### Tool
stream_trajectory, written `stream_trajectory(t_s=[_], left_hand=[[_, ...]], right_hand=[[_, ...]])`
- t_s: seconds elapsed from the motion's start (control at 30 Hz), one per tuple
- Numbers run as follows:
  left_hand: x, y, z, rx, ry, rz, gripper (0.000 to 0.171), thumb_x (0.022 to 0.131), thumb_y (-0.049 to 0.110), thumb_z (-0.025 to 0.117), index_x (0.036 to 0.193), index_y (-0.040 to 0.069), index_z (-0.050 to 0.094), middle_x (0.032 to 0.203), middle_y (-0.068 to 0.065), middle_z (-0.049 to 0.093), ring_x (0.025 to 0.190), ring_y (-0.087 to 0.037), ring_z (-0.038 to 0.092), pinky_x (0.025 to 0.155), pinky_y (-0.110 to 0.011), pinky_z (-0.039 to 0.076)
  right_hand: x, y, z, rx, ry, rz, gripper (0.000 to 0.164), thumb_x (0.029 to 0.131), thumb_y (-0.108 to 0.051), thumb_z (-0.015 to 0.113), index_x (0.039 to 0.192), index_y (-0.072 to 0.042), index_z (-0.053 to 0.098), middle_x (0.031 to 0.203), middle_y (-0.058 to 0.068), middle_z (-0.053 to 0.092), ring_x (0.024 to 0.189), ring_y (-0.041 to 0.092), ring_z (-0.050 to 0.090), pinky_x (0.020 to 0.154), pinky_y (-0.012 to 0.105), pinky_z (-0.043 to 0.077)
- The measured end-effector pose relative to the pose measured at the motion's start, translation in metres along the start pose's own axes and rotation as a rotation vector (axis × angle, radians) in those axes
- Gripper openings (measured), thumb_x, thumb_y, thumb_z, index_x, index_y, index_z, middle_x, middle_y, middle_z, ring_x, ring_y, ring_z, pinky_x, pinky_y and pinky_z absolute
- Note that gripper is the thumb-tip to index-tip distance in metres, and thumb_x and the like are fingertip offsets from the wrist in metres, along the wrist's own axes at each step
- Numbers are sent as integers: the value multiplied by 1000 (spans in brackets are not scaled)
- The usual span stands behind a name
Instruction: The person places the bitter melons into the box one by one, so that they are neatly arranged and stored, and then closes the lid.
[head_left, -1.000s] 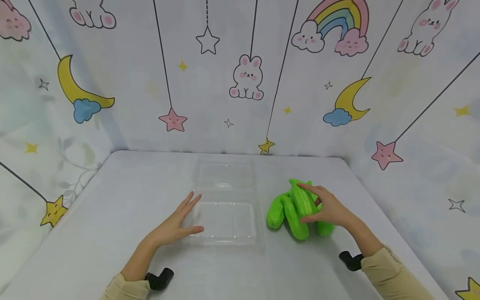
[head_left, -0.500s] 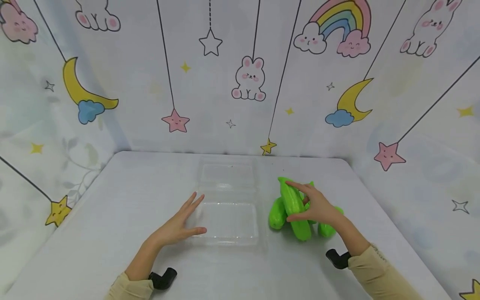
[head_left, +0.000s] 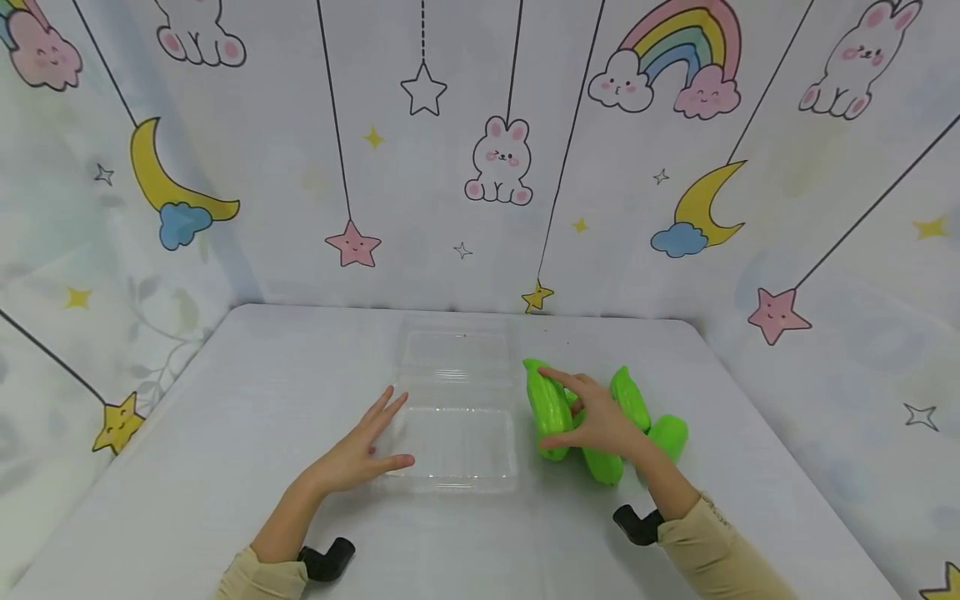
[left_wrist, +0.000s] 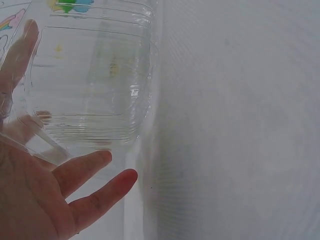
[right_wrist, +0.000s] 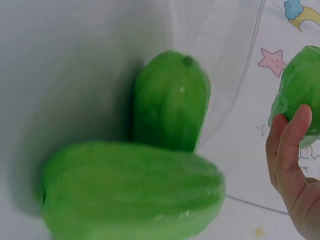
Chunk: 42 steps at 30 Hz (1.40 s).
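A bright green ridged gourd (head_left: 546, 408), plastic-looking, is held between the thumb and fingers of my right hand (head_left: 600, 421), beside the right edge of a clear plastic box (head_left: 517, 450). The right wrist view shows the same held gourd (right_wrist: 305, 82) at its right edge, with my fingertips on it. My left hand (head_left: 348, 454) has its fingers spread at the left side of the box. In the left wrist view, part of that hand shows through the clear wall (left_wrist: 90, 90); I cannot tell how firmly it touches.
More green gourds lie right of and under my right hand: one in front (head_left: 602, 468), one behind (head_left: 632, 400) and one at the right (head_left: 670, 435). The box's clear lid (head_left: 453, 350) lies open behind it on the white table (head_left: 300, 358). Patterned cloth walls (head_left: 420, 183) surround the table.
My right hand has moved left with the gourd, from the pile towards the box, uncovering the gourds behind it. My left hand has stayed almost still.
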<state>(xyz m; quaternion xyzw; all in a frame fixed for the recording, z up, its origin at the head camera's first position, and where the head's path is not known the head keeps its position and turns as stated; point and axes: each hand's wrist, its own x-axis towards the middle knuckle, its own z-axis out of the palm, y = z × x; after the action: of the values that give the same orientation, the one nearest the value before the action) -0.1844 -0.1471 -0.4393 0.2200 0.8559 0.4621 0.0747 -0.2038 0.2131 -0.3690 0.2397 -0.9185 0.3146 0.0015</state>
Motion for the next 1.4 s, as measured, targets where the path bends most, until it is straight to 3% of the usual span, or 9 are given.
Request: stream_trajectory(t_s=[0.1,0.33,0.47,0.7,1.4], left_hand=[[-1,3,-1,-4,-1,3,86,83,28,68,148,19,13,153,-8,-6,135,-40,9,90,-61,35],[-8,30,-8,-51,-14,3,83,83,22,69,147,10,17,152,-14,-4,134,-43,9,91,-62,33],[-9,36,-10,-46,-21,0,82,83,22,68,147,9,17,152,-15,-3,134,-43,9,92,-62,33],[0,-1,-3,-19,-11,6,86,82,35,68,148,27,13,153,-4,-7,136,-38,7,91,-59,36],[1,-2,-3,16,-10,11,87,82,41,66,148,24,11,153,-6,-7,136,-38,9,90,-59,37]], right_hand=[[2,-5,7,12,3,-13,97,59,-42,84,141,-22,36,118,12,48,77,17,53,64,28,46],[8,-13,20,42,1,-7,99,58,-46,83,141,-27,35,119,10,47,78,18,54,62,27,46],[11,-19,24,53,-20,16,99,58,-45,84,141,-30,34,122,8,46,82,19,53,64,29,46],[18,-29,34,67,-22,-26,99,58,-47,83,142,-27,34,121,10,46,79,15,54,64,29,46],[31,-48,56,110,-52,-23,99,58,-40,85,141,-26,34,121,10,46,76,15,54,65,29,47]])
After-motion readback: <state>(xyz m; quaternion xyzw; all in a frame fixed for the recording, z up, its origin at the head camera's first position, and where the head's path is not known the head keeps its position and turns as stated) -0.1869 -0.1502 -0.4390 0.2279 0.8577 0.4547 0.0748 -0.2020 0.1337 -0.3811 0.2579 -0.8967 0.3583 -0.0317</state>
